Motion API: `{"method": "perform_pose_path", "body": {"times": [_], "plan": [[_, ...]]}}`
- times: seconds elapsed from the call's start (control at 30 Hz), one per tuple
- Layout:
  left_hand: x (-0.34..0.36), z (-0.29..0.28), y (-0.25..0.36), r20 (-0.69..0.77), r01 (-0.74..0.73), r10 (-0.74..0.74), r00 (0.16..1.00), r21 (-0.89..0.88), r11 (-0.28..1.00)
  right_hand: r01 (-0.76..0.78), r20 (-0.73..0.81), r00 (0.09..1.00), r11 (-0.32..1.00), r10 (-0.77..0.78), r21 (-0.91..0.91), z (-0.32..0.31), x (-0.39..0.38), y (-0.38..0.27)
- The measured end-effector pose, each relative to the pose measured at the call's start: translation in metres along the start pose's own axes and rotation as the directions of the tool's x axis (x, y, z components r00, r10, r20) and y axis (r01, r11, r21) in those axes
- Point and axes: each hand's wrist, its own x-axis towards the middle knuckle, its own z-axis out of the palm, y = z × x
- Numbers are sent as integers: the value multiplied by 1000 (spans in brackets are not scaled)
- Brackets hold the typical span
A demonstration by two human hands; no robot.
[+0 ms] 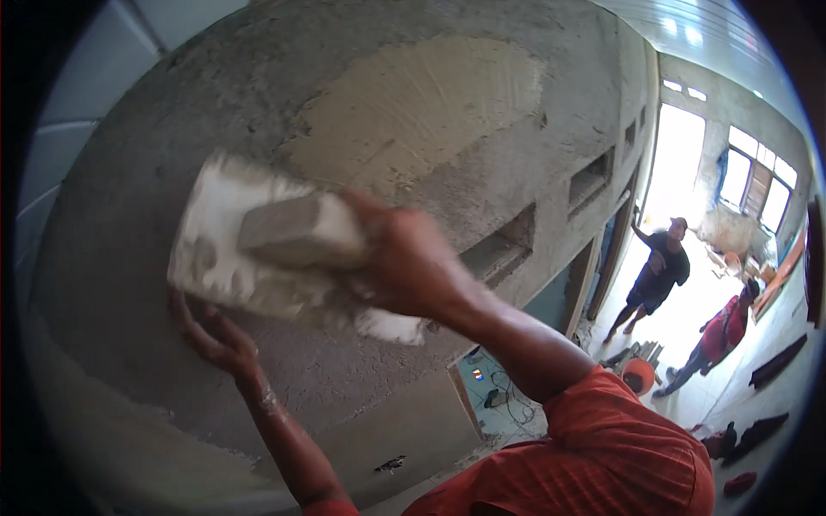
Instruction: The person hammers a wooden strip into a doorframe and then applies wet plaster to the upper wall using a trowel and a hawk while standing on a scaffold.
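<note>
My right hand (417, 262), slightly blurred, is closed round the block-like handle of a plastering float (215, 219). The float's broad board is white and smeared with mortar, and it lies close against the grey plastered wall (284, 387). Below the float's lower left edge is my left hand (215, 337), its fingers stretched toward the wall; whether the fingertips touch the wall or the float is hard to make out. Above the float a lighter, wetter-looking plaster patch (422, 99) shows ridged streaks. The float hides part of the wall and some of my right fingers.
Rectangular recesses (503, 249) open in the wall to the right, with a doorway beyond. Two people stand there, one in dark clothes (662, 267), one in a red top (724, 331). An orange bucket (637, 376) and cables (512, 402) are on the floor.
</note>
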Motion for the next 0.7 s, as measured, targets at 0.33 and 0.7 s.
{"method": "perform_pose_path", "body": {"times": [0.33, 0.7], "plan": [[7, 8, 20, -27, -50, 49, 998, -10, 999, 24, -458, 843, 870, -283, -493, 37, 31, 26], [0, 8, 6, -80, 23, -42, 996, -221, 975, -15, -541, 795, 902, 272, 432, -59, -8, 83]]}}
